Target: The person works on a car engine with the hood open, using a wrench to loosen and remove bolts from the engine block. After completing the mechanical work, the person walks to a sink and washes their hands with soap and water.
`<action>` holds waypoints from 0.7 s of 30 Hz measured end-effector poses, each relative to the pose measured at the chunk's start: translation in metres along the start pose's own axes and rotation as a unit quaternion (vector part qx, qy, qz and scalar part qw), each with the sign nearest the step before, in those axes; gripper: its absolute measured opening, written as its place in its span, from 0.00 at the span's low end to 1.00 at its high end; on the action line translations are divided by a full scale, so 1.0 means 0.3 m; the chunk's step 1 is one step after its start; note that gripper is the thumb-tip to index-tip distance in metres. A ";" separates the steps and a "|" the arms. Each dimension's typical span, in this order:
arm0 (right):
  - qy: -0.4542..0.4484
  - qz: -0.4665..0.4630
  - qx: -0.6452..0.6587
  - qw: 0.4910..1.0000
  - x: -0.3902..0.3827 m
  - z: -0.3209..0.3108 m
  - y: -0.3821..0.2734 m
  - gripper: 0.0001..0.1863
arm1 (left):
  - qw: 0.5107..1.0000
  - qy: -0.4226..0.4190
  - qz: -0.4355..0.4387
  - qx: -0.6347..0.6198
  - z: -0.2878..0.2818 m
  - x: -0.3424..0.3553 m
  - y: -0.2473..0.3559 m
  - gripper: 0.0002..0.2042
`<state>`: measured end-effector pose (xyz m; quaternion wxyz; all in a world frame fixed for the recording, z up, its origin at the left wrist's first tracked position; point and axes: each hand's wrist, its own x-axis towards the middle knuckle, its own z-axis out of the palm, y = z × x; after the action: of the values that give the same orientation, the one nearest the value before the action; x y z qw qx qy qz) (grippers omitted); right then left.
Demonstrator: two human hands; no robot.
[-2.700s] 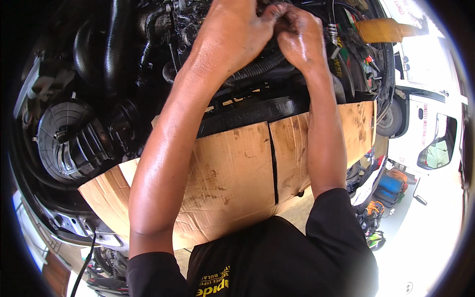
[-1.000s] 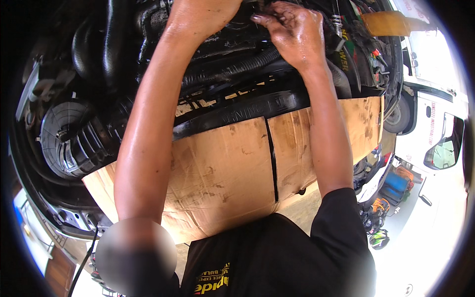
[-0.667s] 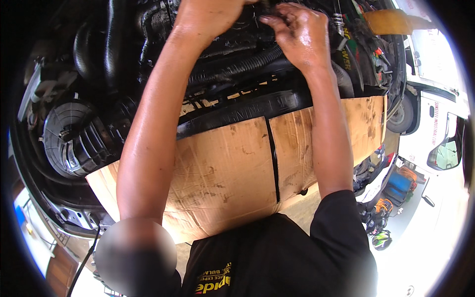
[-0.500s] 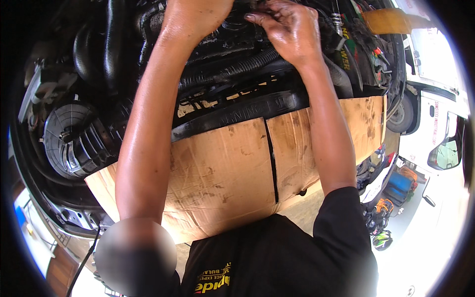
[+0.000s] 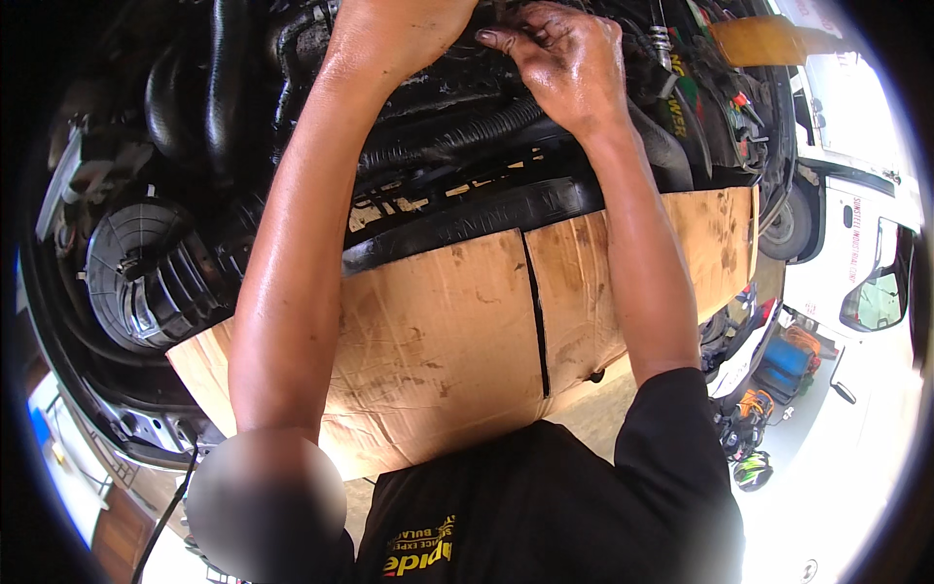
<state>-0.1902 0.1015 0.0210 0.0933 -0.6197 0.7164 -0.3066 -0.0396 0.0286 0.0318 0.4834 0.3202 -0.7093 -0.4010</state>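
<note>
Both arms reach over the front of a vehicle into its dark engine bay [image 5: 428,102]. My left hand [image 5: 404,34] is at the upper edge of the view, over the engine, its fingers hidden past the wrist and the frame's edge. Close to its right, my right hand [image 5: 574,73] has curled, grease-stained fingers and the thumb pointing left. Whatever lies between those fingers is too dark to make out. Below the hands runs a black corrugated hose [image 5: 486,128]. Oily, stained cardboard [image 5: 438,336] covers the vehicle's front edge under my forearms.
A round black housing [image 5: 141,253] with a ribbed duct sits at left, below thick black hoses [image 5: 224,92]. At upper right are a battery [image 5: 686,97] and a brownish-yellow piece [image 5: 769,41]. Beyond stand a white vehicle [image 5: 837,224] and a blue container [image 5: 783,362].
My left hand has shifted slightly right and down. My right hand has moved a little left and down, its fingers still curled. The cardboard has stayed in place.
</note>
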 end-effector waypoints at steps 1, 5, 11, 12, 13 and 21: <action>0.090 -0.062 0.008 0.994 -0.001 0.030 0.051 0.09 | 0.997 -0.018 -0.043 -0.069 0.006 0.012 -0.009 0.15; 0.075 -0.107 -0.087 0.988 -0.014 0.006 0.074 0.08 | 0.977 -0.063 -0.111 -0.169 0.004 0.039 -0.052 0.18; 0.043 -0.060 -0.017 0.997 -0.008 0.040 0.052 0.08 | 0.997 0.036 0.008 0.068 0.013 -0.002 -0.031 0.17; 0.065 -0.079 -0.017 0.995 -0.007 0.021 0.075 0.07 | 0.998 -0.014 -0.031 -0.046 0.017 0.009 -0.029 0.17; 0.087 -0.097 -0.018 0.991 -0.005 0.006 0.095 0.07 | 0.983 -0.063 -0.069 -0.160 0.018 0.029 -0.031 0.16; 0.025 -0.069 0.013 0.997 0.008 0.027 0.038 0.09 | 0.986 0.014 -0.085 -0.146 -0.002 0.014 -0.056 0.18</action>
<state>-0.1960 0.0972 0.0088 0.0622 -0.6588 0.6697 -0.3372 -0.0393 0.0169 0.0189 0.4986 0.3109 -0.6068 -0.5353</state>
